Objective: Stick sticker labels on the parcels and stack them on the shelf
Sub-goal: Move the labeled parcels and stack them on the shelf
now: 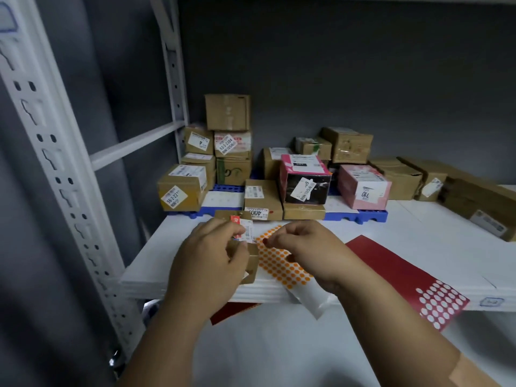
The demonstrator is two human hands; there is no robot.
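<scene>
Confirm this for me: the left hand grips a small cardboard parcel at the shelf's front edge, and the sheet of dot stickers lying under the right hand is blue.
Not quite. The head view shows the left hand gripping the small cardboard parcel at the front edge of the shelf, but the sheet of dot stickers under the right hand is orange, not blue.

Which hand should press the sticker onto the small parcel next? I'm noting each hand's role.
Probably the right hand: it pinches above the orange sticker sheet, while the left hand grips the small parcel.
</scene>
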